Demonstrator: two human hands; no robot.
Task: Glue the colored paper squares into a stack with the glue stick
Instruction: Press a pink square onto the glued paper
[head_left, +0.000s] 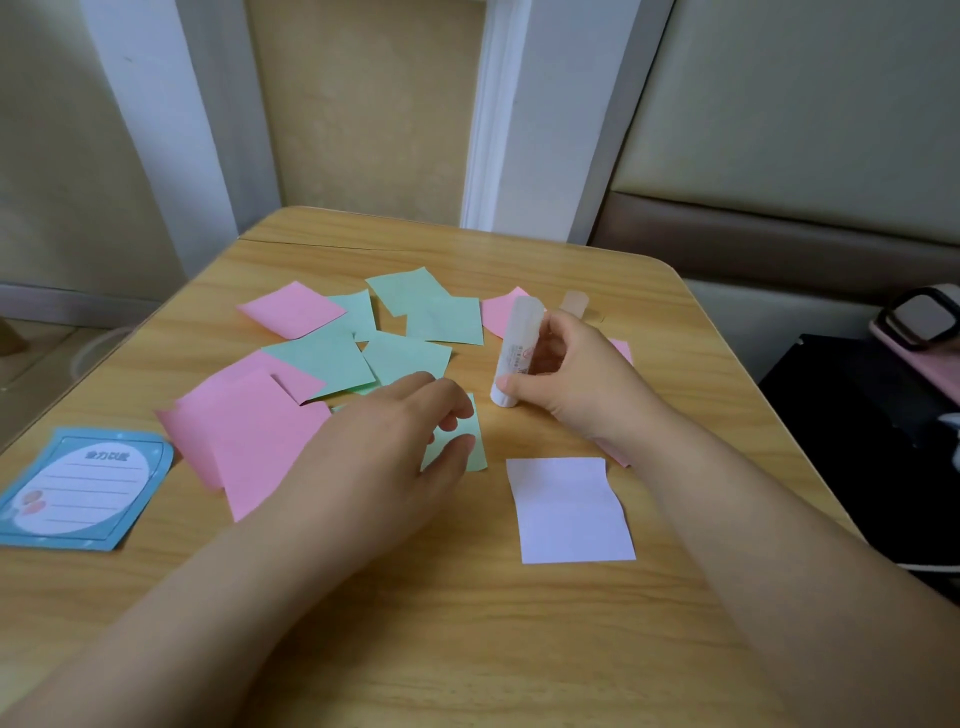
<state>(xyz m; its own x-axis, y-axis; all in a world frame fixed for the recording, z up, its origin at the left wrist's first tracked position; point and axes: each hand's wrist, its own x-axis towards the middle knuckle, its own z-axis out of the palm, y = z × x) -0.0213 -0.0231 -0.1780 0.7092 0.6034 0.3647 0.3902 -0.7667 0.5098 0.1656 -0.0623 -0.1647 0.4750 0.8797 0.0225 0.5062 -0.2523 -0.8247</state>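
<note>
Glue stick (514, 353) first: it stands nearly upright in my right hand (571, 379), its base on the wooden table (467, 623), my fingers curled round the white tube and my thumb pressed against its lower part. Its top looks uncapped, and a small translucent cap (574, 303) sits on the table just beyond my right knuckles.

My left hand (395, 441) lies palm down just left of the glue stick, fingers bent, pinching the top edge of a small green square (462, 452) between thumb and fingertips. That square lies flat on the table, partly hidden under my fingers.

Below my right hand, near my right forearm, lies a pale lilac square (569, 509) with a faint crease across it, apart from everything else. Left of my left hand a large pink sheet (249, 436) spreads under my wrist, overlapping other pink paper. Beyond my left fingers several green squares (405, 358) overlap one another, with a pink square (293, 310) at their far left. More pink paper (498, 312) peeks out behind the glue stick and under my right wrist.

Far left of my left forearm, near the table edge, lies a blue notepad (83, 491) with a lined white oval.
</note>
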